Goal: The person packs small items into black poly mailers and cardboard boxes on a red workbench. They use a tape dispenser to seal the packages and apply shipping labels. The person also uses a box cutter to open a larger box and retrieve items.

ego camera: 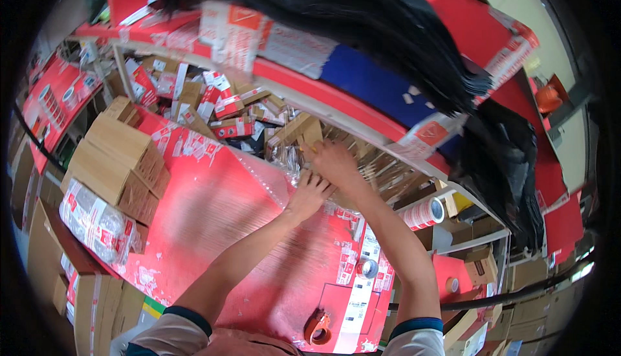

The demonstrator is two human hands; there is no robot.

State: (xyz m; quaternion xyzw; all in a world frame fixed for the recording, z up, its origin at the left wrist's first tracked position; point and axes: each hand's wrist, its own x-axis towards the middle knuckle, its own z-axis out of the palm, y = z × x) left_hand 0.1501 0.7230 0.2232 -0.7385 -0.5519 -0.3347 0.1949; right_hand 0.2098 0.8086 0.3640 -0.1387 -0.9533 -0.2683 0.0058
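At the far edge of the red work table [228, 220], a sheet of clear plastic wrap [264, 176] lies over the edge and bunches under my hands. My left hand [310, 195] has its bent fingers on this wrap, holding it. Just beyond and to the right, my right hand [335, 162] is curled, with a small yellow object [313, 149] showing at its fingertips; what it is cannot be made out. Brown cardboard [296, 130] sits behind the right hand's fingers. The wrap beneath both palms is partly hidden.
Cardboard boxes [116, 147] and a plastic-wrapped parcel [99, 222] line the left side. An orange tape dispenser [318, 329], a tape roll [367, 268] and a label strip [356, 307] lie at right. Black plastic bags [339, 11] overhang the upper shelf. Mixed packages [228, 108] fill the space beyond.
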